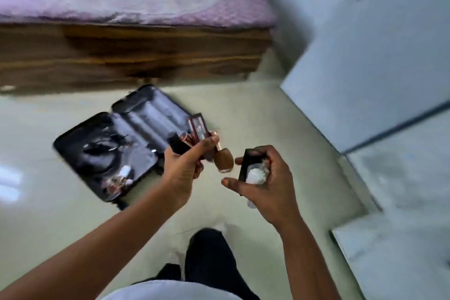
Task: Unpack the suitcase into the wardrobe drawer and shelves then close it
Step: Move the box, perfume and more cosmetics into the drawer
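Black and open on the floor to our left, the suitcase [117, 146] still holds small items, while our left hand [185, 168] pinches cosmetics [202, 139] and our right hand [265, 180] curls round a bottle [254, 173], so we next carry these right to the wardrobe [379, 61].

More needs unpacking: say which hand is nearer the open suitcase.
Left. The left hand, gripping cosmetics, hangs by the suitcase edge in view; the right hand, holding a black box, is farther right.

Bright even daylight, heavy motion blur throughout, glare on floor [14, 178], wide-angle edge distortion
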